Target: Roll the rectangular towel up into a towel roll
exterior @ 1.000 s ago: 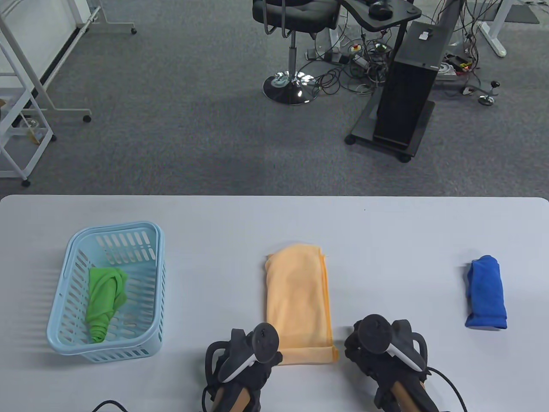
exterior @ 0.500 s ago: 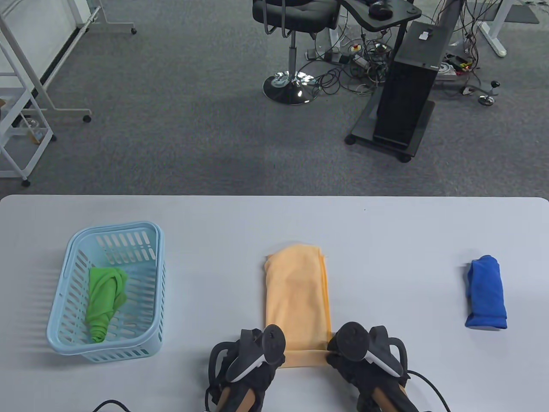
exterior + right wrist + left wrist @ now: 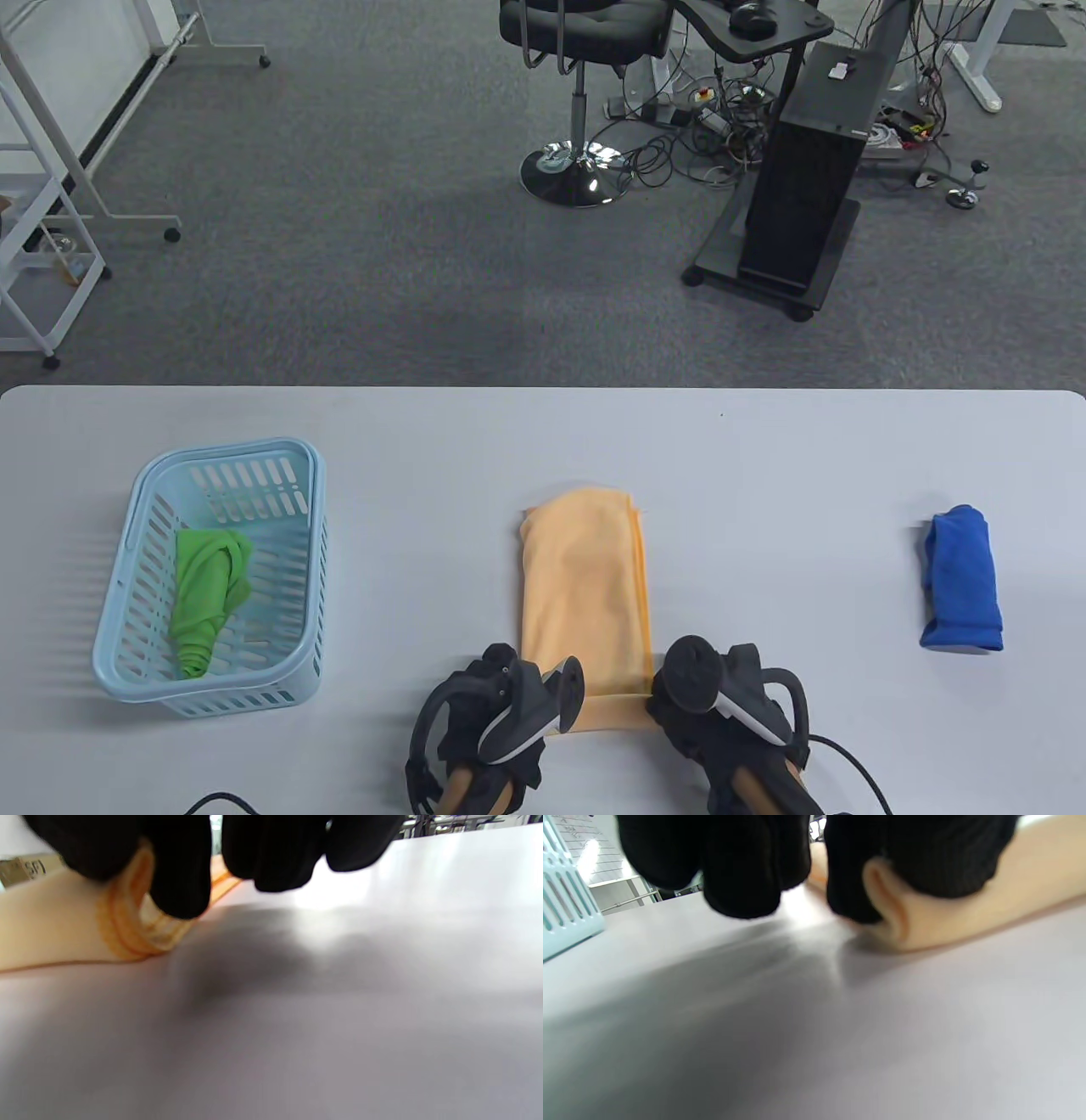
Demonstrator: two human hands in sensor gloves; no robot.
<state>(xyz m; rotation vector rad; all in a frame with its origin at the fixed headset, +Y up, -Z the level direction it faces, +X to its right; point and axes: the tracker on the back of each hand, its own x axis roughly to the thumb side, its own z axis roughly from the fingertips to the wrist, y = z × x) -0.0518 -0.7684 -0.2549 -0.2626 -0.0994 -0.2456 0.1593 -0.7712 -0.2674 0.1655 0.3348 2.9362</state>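
The orange towel [image 3: 585, 594] lies flat in the middle of the table [image 3: 764, 458], folded into a long strip running away from the person, w/ its near end turned up into a small roll; both gloved hands are at that near end, left hand [image 3: 488, 730] on the left corner, right hand [image 3: 721, 717] on the right corner; from the left wrist cam the fingers [image 3: 857, 870] are curled down over the rolled edge of the towel [image 3: 950, 916], pinching it against the tabletop; from the right wrist cam the fingers [image 3: 178, 870] are likewise curled round the stitched hem of the towel [image 3: 55, 929], clamped on it; a light-blue basket [image 3: 136, 628] sits off to the left w/ a green cloth [image 3: 208, 594] inside; a blue rolled cloth [image 3: 963, 581] lies well apart on the right side of the table; beyond the table, an office chair [image 3: 577, 51] and a black stand [image 3: 806, 178] on grey carpet.
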